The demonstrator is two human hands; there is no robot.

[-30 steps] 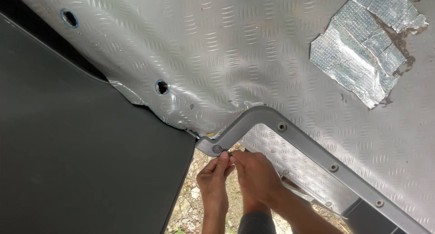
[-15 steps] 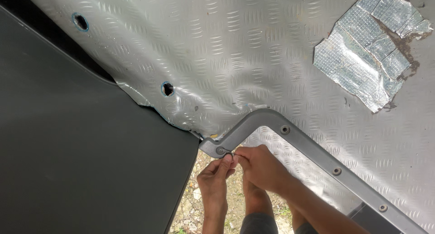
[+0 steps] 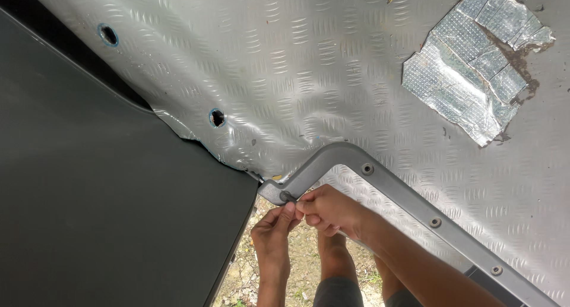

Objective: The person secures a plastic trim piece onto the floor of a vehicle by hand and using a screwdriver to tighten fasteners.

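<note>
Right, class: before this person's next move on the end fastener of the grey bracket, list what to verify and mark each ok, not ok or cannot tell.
1. Both hands at the fastener: left hand and right hand meet at the end fastener. Ok.
2. Fingertips actually gripping it: hidden by the fingers. Cannot tell.
3. Tool in hand: none visible, though fingers may hide one. Cannot tell.
4. Other screws on the grey bracket seated: three show in place. Ok.
5. Ribbed metal sheet sound: its edge by the dark panel is crumpled. Not ok.
6. Foil patch flat: edges lifting. Not ok.
</note>
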